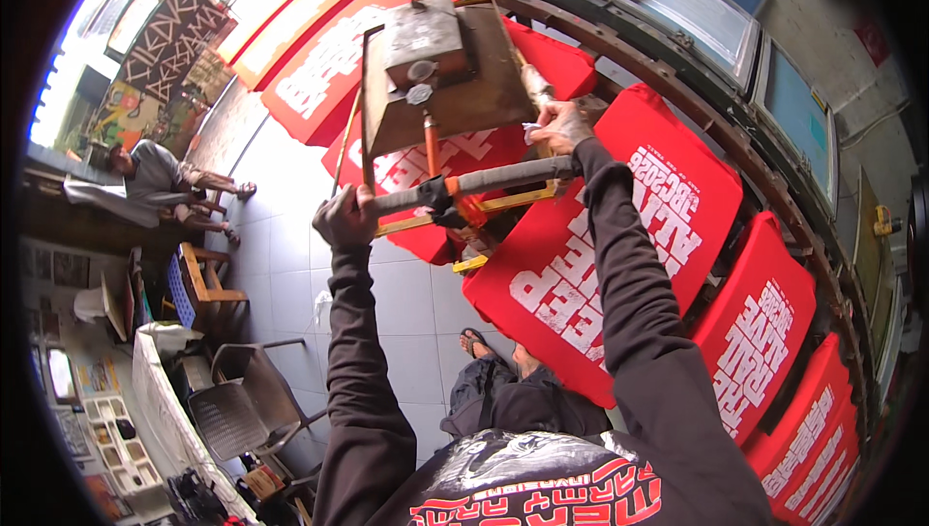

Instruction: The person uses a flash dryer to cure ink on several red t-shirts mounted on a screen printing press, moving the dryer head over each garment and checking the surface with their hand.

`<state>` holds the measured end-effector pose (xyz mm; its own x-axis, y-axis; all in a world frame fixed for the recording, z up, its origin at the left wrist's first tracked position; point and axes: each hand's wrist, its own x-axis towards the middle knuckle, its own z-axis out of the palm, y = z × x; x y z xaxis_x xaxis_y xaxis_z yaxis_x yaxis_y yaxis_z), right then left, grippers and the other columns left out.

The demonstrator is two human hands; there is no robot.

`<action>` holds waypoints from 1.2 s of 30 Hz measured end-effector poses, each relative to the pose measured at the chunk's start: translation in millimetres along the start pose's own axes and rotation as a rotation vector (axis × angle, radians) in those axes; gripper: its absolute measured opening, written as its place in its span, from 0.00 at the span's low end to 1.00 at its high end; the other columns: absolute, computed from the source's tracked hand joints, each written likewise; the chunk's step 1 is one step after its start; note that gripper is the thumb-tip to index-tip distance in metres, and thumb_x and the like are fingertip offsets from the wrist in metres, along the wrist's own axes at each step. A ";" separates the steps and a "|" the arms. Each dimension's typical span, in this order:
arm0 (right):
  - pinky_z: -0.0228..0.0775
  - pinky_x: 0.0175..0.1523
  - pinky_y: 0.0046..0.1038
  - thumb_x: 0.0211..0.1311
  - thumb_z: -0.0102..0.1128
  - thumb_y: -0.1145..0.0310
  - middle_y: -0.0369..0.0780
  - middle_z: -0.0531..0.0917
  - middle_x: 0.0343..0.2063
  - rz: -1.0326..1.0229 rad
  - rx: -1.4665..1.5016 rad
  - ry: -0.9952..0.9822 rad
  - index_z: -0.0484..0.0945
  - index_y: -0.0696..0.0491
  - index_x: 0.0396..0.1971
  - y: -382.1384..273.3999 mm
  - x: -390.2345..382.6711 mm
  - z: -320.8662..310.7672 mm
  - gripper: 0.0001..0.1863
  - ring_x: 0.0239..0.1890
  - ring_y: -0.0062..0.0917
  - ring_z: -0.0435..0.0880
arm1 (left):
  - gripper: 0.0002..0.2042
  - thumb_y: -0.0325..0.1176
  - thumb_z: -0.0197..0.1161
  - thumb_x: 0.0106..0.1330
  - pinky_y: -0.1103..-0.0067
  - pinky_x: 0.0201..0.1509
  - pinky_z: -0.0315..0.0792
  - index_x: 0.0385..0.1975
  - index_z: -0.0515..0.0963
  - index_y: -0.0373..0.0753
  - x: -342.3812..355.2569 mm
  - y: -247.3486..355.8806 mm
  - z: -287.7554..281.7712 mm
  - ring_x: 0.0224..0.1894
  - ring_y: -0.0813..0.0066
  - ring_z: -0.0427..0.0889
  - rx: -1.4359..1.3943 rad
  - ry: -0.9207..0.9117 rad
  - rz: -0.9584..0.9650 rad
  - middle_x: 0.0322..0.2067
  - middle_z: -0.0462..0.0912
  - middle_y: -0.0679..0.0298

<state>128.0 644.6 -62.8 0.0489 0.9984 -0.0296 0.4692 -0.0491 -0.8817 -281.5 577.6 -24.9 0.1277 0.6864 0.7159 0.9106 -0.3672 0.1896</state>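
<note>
Floor [397,296] is wide open left of the red shirts [711,192]. Left hand [346,218] grips the taped bar [503,178]; right hand [563,127] curls beside the metal hood [489,105], can't tell what those fingers hold.

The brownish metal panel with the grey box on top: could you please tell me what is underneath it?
Past the left, right and lower edges of the panel, red fabric shows, some printed in white. Whatever lies directly beneath is covered, and the underside is hidden.

A dark chair [235,420] stands near a wooden stool [191,284].
</note>
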 end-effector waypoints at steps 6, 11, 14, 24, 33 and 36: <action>0.77 0.39 0.29 0.39 0.81 0.65 0.35 0.84 0.23 0.092 -0.078 0.014 0.81 0.53 0.23 -25.3 -31.6 -1.4 0.15 0.28 0.20 0.82 | 0.18 0.42 0.62 0.65 0.64 0.26 0.68 0.15 0.69 0.43 0.0 -3.9 -10.1 0.17 0.53 0.75 -0.031 -0.083 -0.070 0.12 0.70 0.58; 0.77 0.38 0.29 0.39 0.79 0.65 0.35 0.84 0.22 0.089 -0.135 0.083 0.80 0.53 0.22 -17.8 -49.6 10.5 0.14 0.28 0.21 0.82 | 0.18 0.44 0.64 0.66 0.64 0.26 0.69 0.16 0.71 0.45 -7.7 -11.1 -26.2 0.17 0.55 0.76 -0.031 -0.142 -0.092 0.12 0.72 0.60; 0.76 0.37 0.29 0.39 0.79 0.64 0.35 0.83 0.22 0.112 -0.134 0.071 0.80 0.53 0.22 -23.6 -74.9 18.8 0.15 0.27 0.20 0.81 | 0.16 0.43 0.66 0.65 0.65 0.26 0.70 0.17 0.72 0.46 -21.2 -10.1 -39.6 0.17 0.57 0.77 -0.058 -0.107 -0.088 0.11 0.72 0.63; 0.75 0.35 0.28 0.41 0.78 0.68 0.35 0.82 0.21 0.101 -0.082 0.073 0.79 0.55 0.22 -21.0 -114.9 24.8 0.13 0.26 0.19 0.80 | 0.18 0.43 0.66 0.65 0.63 0.27 0.68 0.16 0.69 0.45 -54.5 -10.6 -64.8 0.15 0.55 0.73 -0.109 -0.116 -0.036 0.10 0.70 0.63; 0.73 0.34 0.28 0.42 0.78 0.68 0.34 0.81 0.20 0.094 -0.060 0.031 0.79 0.54 0.23 -32.0 -152.4 30.7 0.13 0.25 0.19 0.79 | 0.18 0.40 0.66 0.65 0.67 0.24 0.65 0.16 0.67 0.45 -90.4 -1.9 -104.2 0.13 0.59 0.70 -0.108 -0.064 0.029 0.10 0.69 0.64; 0.75 0.32 0.29 0.43 0.77 0.67 0.36 0.83 0.20 0.071 -0.077 0.022 0.80 0.53 0.22 -20.7 -164.5 34.8 0.12 0.24 0.21 0.82 | 0.18 0.39 0.66 0.64 0.69 0.23 0.62 0.16 0.67 0.46 -103.5 6.1 -121.2 0.12 0.61 0.68 -0.111 -0.052 0.031 0.09 0.68 0.65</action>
<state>79.5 482.4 -56.1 0.1035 0.9914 -0.0795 0.5306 -0.1226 -0.8387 -336.8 428.3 -16.4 0.1779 0.7044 0.6872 0.8572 -0.4539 0.2434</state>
